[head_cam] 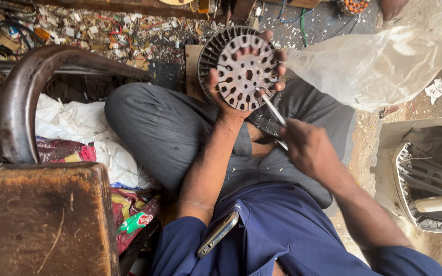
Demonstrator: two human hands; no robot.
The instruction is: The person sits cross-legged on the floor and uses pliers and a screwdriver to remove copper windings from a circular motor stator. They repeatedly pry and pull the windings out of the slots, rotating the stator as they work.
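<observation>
Workshop floor (328, 23), dusty and grey, strewn at the upper left with wire offcuts, small white scraps and coloured debris. A rusty curved metal bar (24, 92) arches over a worn brown block (42, 214) at the left; white cloth and coloured rags lie between them and the seated person's grey trouser leg. A translucent plastic bag (374, 66) lies at the upper right, near the disc. A chrome-edged housing (428, 179) sits at the right edge. A phone (218, 233) protrudes from the blue shirt pocket.

The left hand (231, 94) is closed on a round slotted metal disc (242, 69), thumb on the near face, fingertips curled round the far rim. The disc is held above the lap, flat face turned toward the camera, its rim tilted slightly left.

The right hand (308, 148) is closed around the handle of a screwdriver (272, 110). The tool's long axis runs from lower right to upper left, tip touching the disc's lower right face near the rim.
</observation>
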